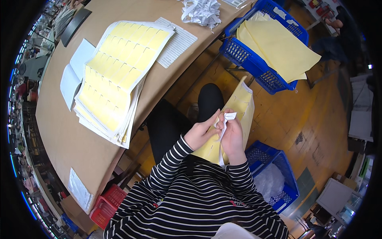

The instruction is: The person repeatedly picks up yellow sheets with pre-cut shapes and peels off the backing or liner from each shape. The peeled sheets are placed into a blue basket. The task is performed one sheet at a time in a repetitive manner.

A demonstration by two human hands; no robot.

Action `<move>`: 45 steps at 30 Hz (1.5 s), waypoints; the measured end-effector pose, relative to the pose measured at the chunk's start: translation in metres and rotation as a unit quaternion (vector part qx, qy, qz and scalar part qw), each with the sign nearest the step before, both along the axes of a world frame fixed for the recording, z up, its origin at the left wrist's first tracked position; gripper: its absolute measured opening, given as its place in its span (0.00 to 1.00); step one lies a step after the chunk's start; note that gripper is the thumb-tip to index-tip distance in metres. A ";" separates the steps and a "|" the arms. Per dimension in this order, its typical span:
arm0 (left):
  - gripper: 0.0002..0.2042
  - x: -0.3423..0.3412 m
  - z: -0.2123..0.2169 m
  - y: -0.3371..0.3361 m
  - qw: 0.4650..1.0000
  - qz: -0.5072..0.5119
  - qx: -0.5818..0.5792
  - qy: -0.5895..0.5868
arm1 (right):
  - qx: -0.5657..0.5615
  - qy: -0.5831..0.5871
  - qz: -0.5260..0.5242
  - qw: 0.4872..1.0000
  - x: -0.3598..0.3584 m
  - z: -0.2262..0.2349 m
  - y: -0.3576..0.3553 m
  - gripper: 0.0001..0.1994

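Pinching small white label — right hand fingertips, left hand beside.

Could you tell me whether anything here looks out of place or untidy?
Mostly orderly. A crumpled heap of white paper strips lies at the table's far edge, and yellow sheets overhang the rim of the blue basket.

A small white label sits pinched at the fingertips of the right hand, above a yellow label sheet on the lap. A stack of yellow label sheets (die-cut into rows) lies on the table, a white perforated sheet just beside it.
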State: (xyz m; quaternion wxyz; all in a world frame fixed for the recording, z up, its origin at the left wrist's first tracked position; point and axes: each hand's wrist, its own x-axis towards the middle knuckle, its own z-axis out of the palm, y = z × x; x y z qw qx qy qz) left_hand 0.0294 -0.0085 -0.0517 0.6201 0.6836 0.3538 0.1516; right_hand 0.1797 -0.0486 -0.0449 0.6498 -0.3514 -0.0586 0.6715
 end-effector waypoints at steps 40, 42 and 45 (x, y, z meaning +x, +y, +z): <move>0.18 -0.019 -0.041 0.002 0.895 0.194 -0.339 -0.217 | 0.195 -0.680 0.221 0.671 0.012 0.000 -0.006 0.17; 0.21 -0.021 -0.039 -0.004 0.907 0.203 -0.321 -0.182 | 0.169 -0.670 0.212 0.691 0.007 -0.008 -0.006 0.14; 0.27 -0.021 -0.039 -0.007 0.919 0.166 -0.288 -0.211 | 0.182 -0.709 0.208 0.648 0.007 -0.015 -0.009 0.09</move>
